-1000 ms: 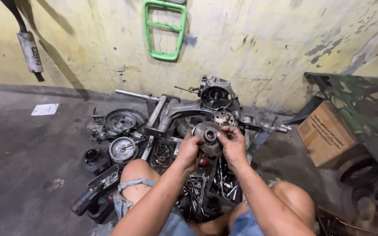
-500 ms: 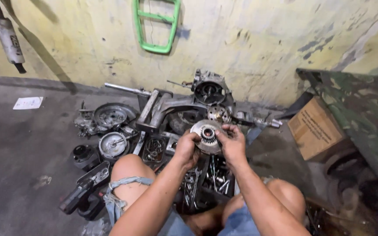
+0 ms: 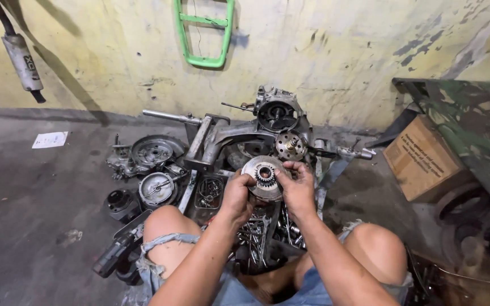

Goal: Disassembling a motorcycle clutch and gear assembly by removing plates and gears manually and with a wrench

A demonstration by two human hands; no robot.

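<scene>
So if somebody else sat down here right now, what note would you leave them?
Left hand and right hand: both grip the round metal disc, held up over the tray of tools.
Engine case stands ahead by the wall, its toothed hub bare.
Done: disc is off the engine, in hand.
Left: disc is not set down or fitted anywhere; loose covers lie to the left.

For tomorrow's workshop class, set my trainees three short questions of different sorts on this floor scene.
1. True or false: both hands grip the round metal disc.
2. Which hangs on the wall above the engine casing? A) green frame B) red helmet C) blue hose
3. What box sits at the right?

Key:
1. True: left hand and right hand hold it.
2. A
3. A cardboard box.
</scene>
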